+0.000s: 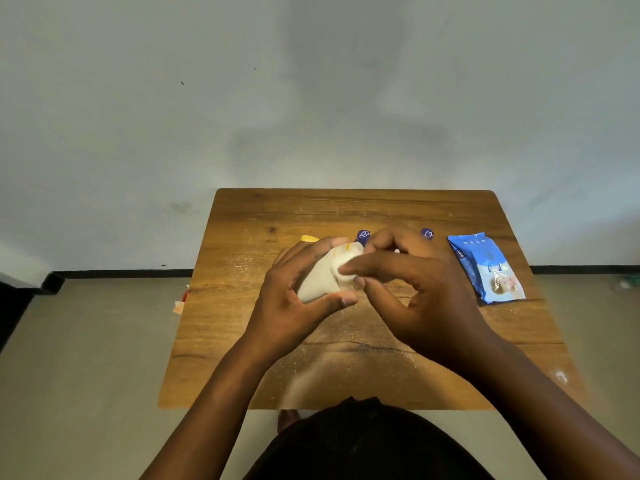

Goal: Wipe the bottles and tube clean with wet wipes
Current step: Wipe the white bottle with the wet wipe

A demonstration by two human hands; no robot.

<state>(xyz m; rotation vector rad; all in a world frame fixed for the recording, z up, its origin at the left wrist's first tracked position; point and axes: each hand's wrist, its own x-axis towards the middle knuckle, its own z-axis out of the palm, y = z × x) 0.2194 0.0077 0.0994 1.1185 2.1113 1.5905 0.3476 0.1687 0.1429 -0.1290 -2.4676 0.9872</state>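
Note:
My left hand (294, 289) grips a cream-white tube (320, 277) above the middle of the wooden table (346, 375), thumb under it and fingers over the top. My right hand (415, 289) pinches a white wet wipe (344, 271) against the tube's right end. Behind the hands, two blue bottle caps show: one (363, 234) just above my fingers, the other (427, 233) further right; their bodies are hidden. A yellow cap (309, 238) peeks out behind my left fingers.
A blue wet-wipe pack (485, 268) lies near the table's right edge. A small red and white scrap (180, 303) sits by the table's left edge. A pale wall stands just behind the table. A fine white dust speckles the tabletop.

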